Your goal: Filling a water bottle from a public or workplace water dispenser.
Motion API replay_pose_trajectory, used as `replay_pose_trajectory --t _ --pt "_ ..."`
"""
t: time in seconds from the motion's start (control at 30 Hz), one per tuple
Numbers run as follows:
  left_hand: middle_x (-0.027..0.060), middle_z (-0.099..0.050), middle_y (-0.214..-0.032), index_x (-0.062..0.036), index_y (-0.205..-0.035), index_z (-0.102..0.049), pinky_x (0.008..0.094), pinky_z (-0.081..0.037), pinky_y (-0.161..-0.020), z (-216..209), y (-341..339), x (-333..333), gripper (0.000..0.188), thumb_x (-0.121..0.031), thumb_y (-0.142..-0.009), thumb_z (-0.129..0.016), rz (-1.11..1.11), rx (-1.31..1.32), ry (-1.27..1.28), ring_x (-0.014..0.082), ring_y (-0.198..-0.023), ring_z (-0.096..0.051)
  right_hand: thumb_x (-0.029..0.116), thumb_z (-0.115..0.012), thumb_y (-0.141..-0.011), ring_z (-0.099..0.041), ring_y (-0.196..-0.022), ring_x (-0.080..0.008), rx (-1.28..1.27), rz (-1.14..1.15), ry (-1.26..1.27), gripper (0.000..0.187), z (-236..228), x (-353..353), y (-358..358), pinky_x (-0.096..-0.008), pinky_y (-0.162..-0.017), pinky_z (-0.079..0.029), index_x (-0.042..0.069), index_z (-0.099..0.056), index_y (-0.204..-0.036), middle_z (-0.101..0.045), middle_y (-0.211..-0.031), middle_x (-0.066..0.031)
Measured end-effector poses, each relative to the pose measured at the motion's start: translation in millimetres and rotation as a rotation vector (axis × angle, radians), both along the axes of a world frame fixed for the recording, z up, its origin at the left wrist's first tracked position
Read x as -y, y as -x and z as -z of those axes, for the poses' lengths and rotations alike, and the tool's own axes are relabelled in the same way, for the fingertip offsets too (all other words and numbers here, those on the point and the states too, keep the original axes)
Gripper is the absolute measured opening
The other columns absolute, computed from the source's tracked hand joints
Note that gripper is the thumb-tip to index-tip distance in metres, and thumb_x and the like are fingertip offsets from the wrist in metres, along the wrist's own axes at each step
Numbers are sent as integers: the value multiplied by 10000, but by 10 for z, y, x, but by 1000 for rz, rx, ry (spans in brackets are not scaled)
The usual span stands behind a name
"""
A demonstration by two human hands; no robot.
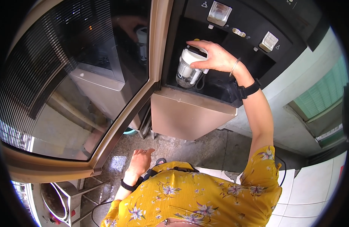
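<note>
From where I stand, the person's right hand (216, 56) is pinching a clear bottle (185, 76) by its white lid (192, 56), thumb on the near side and fingers around the far side. The bottle is in the dark recess of the dispenser (253, 26), toward its left end, below the left silver lever (219, 13); whether its base touches the tray (218, 90) I can't tell. A bracelet (235, 67) and a black band (250, 90) circle that arm.

The left hand (139, 162) hangs low over the floor (204, 151), its fingers loosely parted, near the yellow flowered top (189, 195). Just left of the dispenser stands a tan-framed window (106, 49), its glass mirroring the bottle
</note>
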State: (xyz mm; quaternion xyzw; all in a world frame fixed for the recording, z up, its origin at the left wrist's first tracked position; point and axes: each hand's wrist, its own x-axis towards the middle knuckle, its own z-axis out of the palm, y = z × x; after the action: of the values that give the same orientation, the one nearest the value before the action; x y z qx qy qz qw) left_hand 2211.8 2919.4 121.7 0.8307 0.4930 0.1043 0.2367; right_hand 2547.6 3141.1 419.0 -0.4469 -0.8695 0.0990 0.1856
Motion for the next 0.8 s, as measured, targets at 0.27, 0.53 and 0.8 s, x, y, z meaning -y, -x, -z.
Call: replay_pose_trajectory --t 0.27,0.53,0.8 --pt "191 -711 -961 -136 -1322 -594 474 -447 -1009 -12 24 -40 349 -120 -975 -567 5 -33 80 366 -1055 -637 365 -828 -783 -546 -1310 -376 82 -19 74 806 -11 -73 9 -422 -1137 -418 63 -536 -1471 -575 -1401 -225" --pt "166 -723 -929 -112 -1269 -629 467 -477 -937 -149 -84 -142 326 -88 -949 -576 40 3 -36 340 -980 -662 356 -859 -759 -500 -1352 -405 -73 -14 -7 823 148 5 -67 -455 -1170 -378 133 -537 -1482 -501 -1486 -218" --pt "146 -724 -970 -39 -1161 -718 325 -544 -732 -1199 -693 -653 270 41 -925 -614 -96 562 -279 244 -809 -686 105 -685 -982 -587 -712 -35 -1186 305 -390 117 1193 785 92 -206 -621 -460 28 -740 -1051 -729 -901 -6"
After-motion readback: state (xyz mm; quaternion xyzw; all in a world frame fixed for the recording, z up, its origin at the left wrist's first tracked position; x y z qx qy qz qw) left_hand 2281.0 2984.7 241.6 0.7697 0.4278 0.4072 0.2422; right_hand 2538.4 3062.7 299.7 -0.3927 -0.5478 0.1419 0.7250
